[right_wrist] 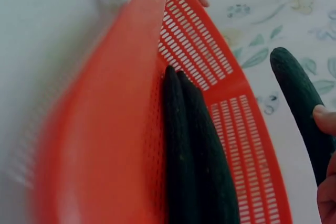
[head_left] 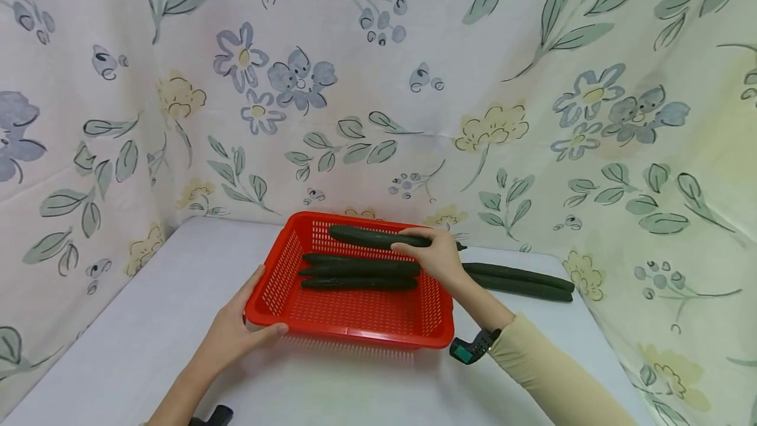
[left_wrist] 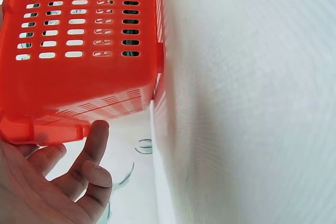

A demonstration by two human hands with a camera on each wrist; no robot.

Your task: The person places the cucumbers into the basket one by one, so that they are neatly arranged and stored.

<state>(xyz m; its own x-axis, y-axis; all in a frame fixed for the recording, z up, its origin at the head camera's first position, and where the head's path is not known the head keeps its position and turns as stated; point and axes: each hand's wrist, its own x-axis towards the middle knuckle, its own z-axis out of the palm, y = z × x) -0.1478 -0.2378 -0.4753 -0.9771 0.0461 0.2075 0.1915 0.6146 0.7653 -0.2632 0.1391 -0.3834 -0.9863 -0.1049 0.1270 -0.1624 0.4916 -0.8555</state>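
Note:
My right hand [head_left: 437, 256] grips a long dark green cucumber [head_left: 363, 237] near one end, thumb and fingers around it. The cucumber hangs over the back part of a red perforated plastic basket [head_left: 349, 331]. Three more cucumbers [head_left: 361, 283] lie side by side in the basket. At the basket's left front corner, my left hand [head_left: 233, 331] holds the rim, its thumb along the front edge. The left wrist view shows its fingers [left_wrist: 97, 142] bent below the rim. In the right wrist view the held cucumber [right_wrist: 296, 98] appears beyond the basket's wall.
Two cucumbers [head_left: 520, 281] lie together on the white table [head_left: 148, 321], right of the basket. A floral cloth [head_left: 367, 84] hangs behind the table and along its sides. A dark device [head_left: 473, 346] is strapped to the right wrist.

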